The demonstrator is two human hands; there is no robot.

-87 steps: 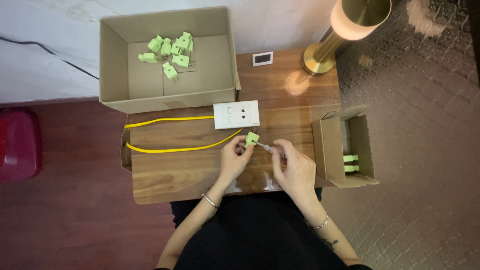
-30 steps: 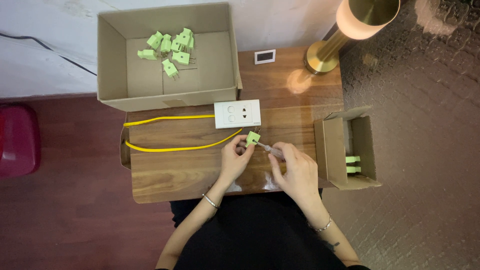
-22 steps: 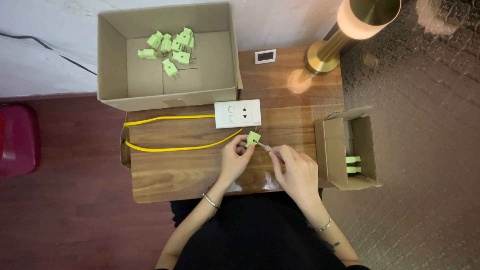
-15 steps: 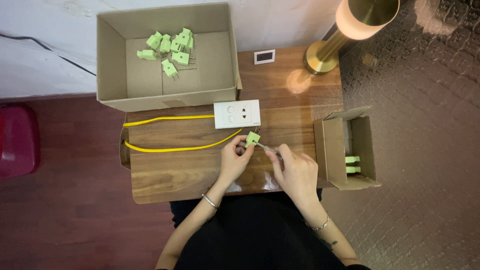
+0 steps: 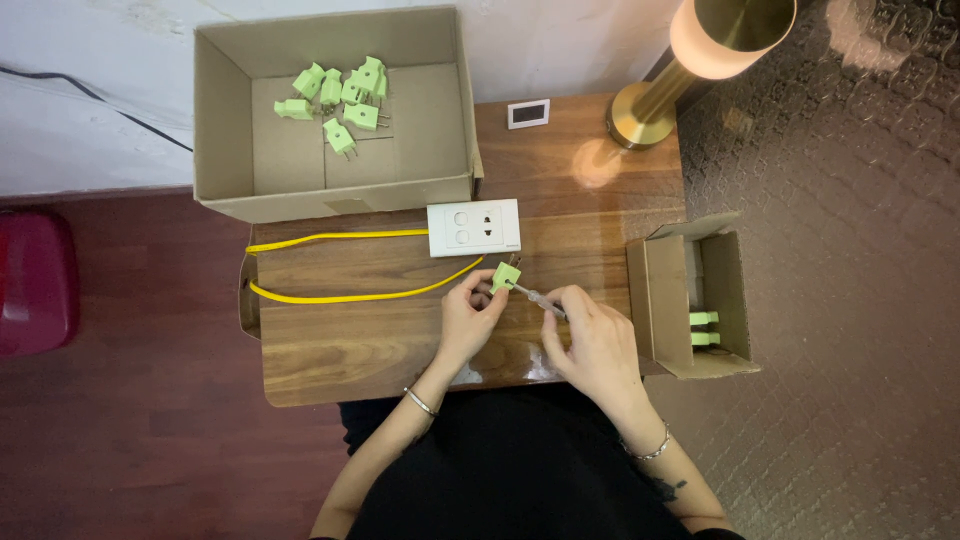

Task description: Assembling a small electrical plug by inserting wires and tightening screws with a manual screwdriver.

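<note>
Item, in my left hand [image 5: 468, 318]: one light green plug [image 5: 505, 276], pinched between my fingers [image 5: 490, 292] and held just above the wooden counter [image 5: 350, 345], below the white socket plate [image 5: 474, 228].

Item, in my right hand [image 5: 592, 340]: one slim screwdriver [image 5: 530, 294], fingers pressed together around its handle, tip meeting the plug from the right. Both hands sit close together near the counter's front edge.

Item, on the counter: the white socket plate, lying flat, with a yellow cable [image 5: 340, 268] running from its left side out to the counter's left end and looping back towards my left hand.

Item, at the rear left: one large open cardboard box [image 5: 225, 120], partly overhanging the counter, holding a loose cluster of green plugs [image 5: 340, 95] in its back half.

Item, at the right edge: one small open cardboard box [image 5: 660, 300], flaps up, with two green plugs [image 5: 703, 328] lying inside, well apart from my hands.

Item, rear right: one brass lamp [image 5: 700, 50], lit, its base standing on the counter; a small white rectangular card [image 5: 528, 113] lies to the left of the base.

Item, on the floor at far left: one red object [image 5: 35, 280], blurred, kind not discernible.
</note>
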